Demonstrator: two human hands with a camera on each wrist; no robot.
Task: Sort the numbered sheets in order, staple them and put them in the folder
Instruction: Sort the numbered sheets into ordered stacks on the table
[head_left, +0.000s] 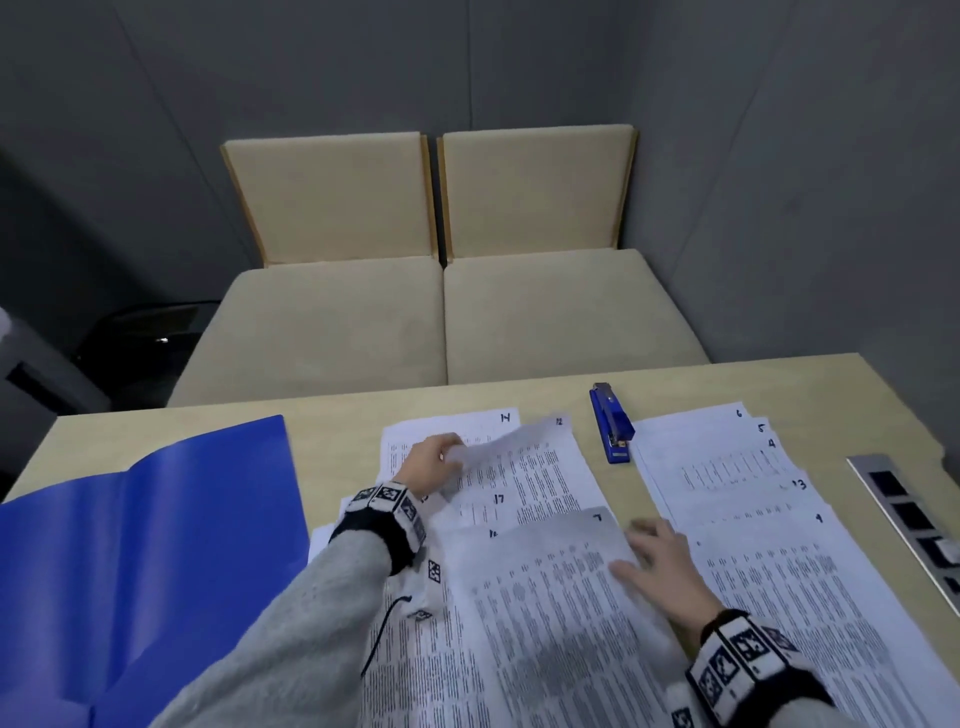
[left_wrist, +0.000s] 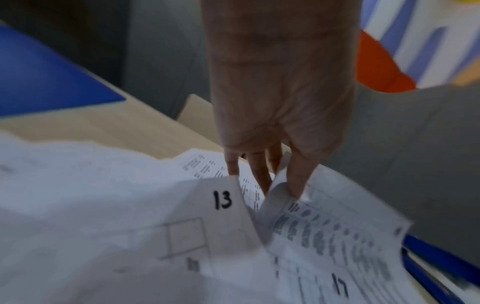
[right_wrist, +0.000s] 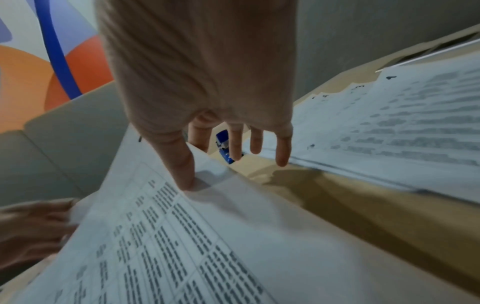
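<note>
Numbered printed sheets cover the table's middle and right. My left hand (head_left: 431, 462) pinches the left edge of sheet 12 (head_left: 524, 452) and holds it curled up above sheet 14 (head_left: 457, 423) and sheet 17 (head_left: 493, 506). In the left wrist view the left hand (left_wrist: 280, 181) grips that curled edge beside sheet 13 (left_wrist: 221, 205). My right hand (head_left: 660, 561) lies with straight fingers at the right edge of sheet 7 (head_left: 561, 571). One finger of the right hand (right_wrist: 233, 156) touches sheet 7 (right_wrist: 207, 236). The blue stapler (head_left: 613, 423) lies between the piles. The open blue folder (head_left: 145, 545) is at the left.
A fanned row of sheets (head_left: 727, 467) marked 6, 5, 4, 3 lies at the right. A metal socket panel (head_left: 914, 525) is set into the table's right edge. Two beige seats (head_left: 441, 312) stand beyond the far edge. Bare wood shows between the piles.
</note>
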